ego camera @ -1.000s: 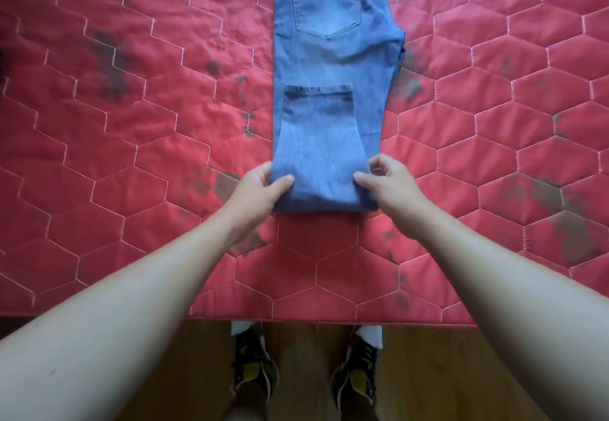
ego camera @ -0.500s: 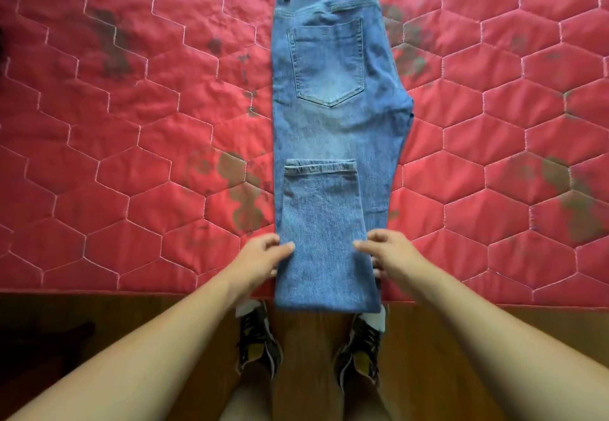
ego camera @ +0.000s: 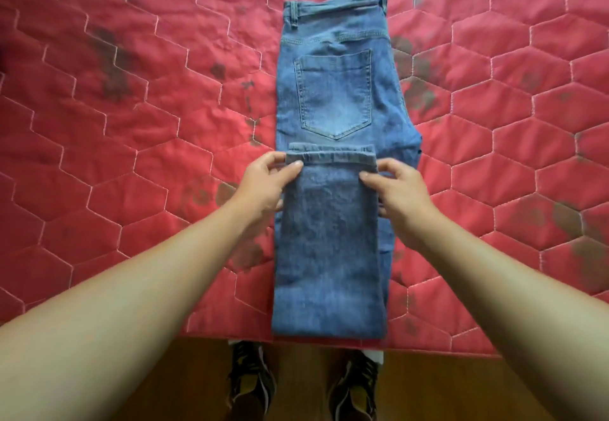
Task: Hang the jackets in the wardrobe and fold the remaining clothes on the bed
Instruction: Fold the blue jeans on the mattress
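Red hexagon-quilted bed [ego camera: 131, 163] carries folded blue denim jeans [ego camera: 329, 256]; left hand [ego camera: 268, 183] and right hand [ego camera: 400, 193] pinch the hem at 9 and 3 o'clock. Uneven pulls could skew the fold.

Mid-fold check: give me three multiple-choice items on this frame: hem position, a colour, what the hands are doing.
1. On the jeans, where do the leg hems lie?
A. just below the back pocket
B. over the waistband
C. off the bed's edge

2. What colour is the quilt?
A. green
B. red
C. white

3. What are the left hand and right hand doing?
A. resting flat on the quilt
B. hanging idle
C. gripping the folded leg's side edges near the hems

Key: 1 A, the hems lie across the seat under the pocket; 2 B, red hexagon quilting all round; 3 C, each hand pinches one edge.
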